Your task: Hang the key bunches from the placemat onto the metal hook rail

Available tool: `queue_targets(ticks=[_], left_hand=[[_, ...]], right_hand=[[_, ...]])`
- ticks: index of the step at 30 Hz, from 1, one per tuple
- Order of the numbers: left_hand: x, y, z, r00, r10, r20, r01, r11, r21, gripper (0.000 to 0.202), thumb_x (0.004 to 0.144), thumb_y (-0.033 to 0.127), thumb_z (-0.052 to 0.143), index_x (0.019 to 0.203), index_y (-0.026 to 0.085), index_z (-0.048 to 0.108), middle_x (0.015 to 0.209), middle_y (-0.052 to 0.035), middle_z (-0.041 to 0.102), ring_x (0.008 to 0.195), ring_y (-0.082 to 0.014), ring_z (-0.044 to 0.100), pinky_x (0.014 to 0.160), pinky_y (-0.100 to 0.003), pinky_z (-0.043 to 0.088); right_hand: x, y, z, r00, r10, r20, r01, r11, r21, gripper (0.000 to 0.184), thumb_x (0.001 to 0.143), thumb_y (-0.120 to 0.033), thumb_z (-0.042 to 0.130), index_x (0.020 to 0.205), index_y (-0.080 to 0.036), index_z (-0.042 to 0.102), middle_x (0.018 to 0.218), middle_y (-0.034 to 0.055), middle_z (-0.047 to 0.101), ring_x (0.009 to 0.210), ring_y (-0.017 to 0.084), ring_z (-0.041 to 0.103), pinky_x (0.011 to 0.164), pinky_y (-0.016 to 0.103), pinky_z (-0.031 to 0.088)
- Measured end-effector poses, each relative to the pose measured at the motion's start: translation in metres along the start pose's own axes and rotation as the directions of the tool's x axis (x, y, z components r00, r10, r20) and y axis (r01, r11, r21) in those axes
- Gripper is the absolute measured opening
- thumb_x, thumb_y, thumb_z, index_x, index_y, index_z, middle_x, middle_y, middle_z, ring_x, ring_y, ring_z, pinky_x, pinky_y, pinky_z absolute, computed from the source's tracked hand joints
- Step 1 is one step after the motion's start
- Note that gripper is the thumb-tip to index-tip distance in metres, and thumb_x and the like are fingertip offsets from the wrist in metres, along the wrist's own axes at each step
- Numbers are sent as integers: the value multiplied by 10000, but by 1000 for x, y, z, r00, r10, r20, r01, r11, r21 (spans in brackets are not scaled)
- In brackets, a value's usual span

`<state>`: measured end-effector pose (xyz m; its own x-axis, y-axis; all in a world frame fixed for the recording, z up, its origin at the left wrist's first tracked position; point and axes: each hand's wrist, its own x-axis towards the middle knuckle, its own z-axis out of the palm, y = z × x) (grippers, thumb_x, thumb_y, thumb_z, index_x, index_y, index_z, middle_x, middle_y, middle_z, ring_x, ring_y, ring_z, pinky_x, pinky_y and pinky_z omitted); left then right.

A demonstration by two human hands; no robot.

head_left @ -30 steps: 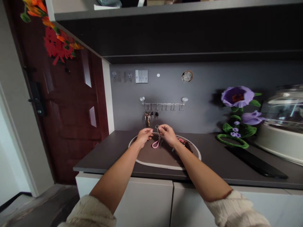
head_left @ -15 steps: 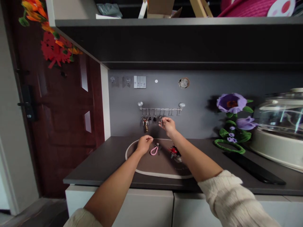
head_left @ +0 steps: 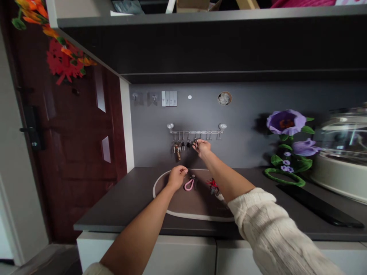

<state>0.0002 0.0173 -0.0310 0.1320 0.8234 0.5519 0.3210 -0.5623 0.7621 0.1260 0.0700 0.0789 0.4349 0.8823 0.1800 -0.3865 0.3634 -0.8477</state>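
Note:
My right hand (head_left: 202, 147) pinches a small silver key (head_left: 196, 144) just below the clear hook rail (head_left: 195, 132) on the wall. The key's ring is near one of the hooks; whether it hangs on it is too small to tell. Left of that hand, several keys (head_left: 177, 147) and a dark key bunch (head_left: 188, 144) hang from the hooks. My left hand (head_left: 177, 177) hovers over the brown mat (head_left: 183, 208), thumb and fingers pressed together; what they hold, if anything, is hidden. Beside it lie keys with a pink loop (head_left: 189, 186). A red key bunch (head_left: 212, 186) rests under my right forearm.
A dark shelf (head_left: 206, 46) overhangs the counter (head_left: 114, 202). To the right stand a purple flower ornament (head_left: 286, 122), a long black object (head_left: 318, 206) and a white appliance with a clear lid (head_left: 341, 173). A dark red door (head_left: 86, 160) is at the left.
The view has shifted slightly. My right hand has closed in on the hook with the key. My left hand stays pinched above the mat, beside the pink loop.

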Motion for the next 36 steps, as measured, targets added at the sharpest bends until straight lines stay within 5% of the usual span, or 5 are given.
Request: queue_targets(ticks=[15, 28, 33, 36], left_hand=[[1, -3, -1, 1000, -21, 9, 21, 999, -29, 161, 696, 233, 476, 719, 134, 601, 599, -8, 562, 544, -95, 469, 551, -217, 367], [-2, 4, -3, 998, -42, 47, 44, 998, -41, 140, 687, 188, 484, 727, 127, 604, 606, -8, 566, 546, -91, 476, 549, -212, 377], [-2, 2, -4, 998, -57, 41, 58, 998, -33, 135, 686, 186, 493, 735, 125, 602, 612, -8, 562, 544, -88, 472, 543, -209, 374], [-2, 1, -5, 997, -65, 37, 66, 997, -38, 135, 685, 191, 495, 734, 124, 603, 612, -7, 564, 534, -86, 469, 544, -210, 374]], right_hand=[[2, 12, -16, 998, -1, 66, 9, 993, -115, 72, 682, -154, 505, 629, -170, 460, 515, -55, 484, 467, 35, 465, 526, 209, 486], [-23, 18, -40, 989, 113, 100, -93, 978, -186, 141, 684, -45, 471, 612, -165, 449, 518, -40, 483, 477, 49, 497, 546, 212, 483], [-41, 26, -54, 959, 164, 232, -77, 936, -344, 115, 640, -45, 506, 595, -150, 497, 505, -29, 501, 457, 57, 480, 527, 208, 447], [-49, 34, -64, 941, 142, 308, 40, 856, -516, 70, 607, -76, 534, 574, -138, 533, 470, -36, 497, 416, 50, 428, 489, 190, 391]])
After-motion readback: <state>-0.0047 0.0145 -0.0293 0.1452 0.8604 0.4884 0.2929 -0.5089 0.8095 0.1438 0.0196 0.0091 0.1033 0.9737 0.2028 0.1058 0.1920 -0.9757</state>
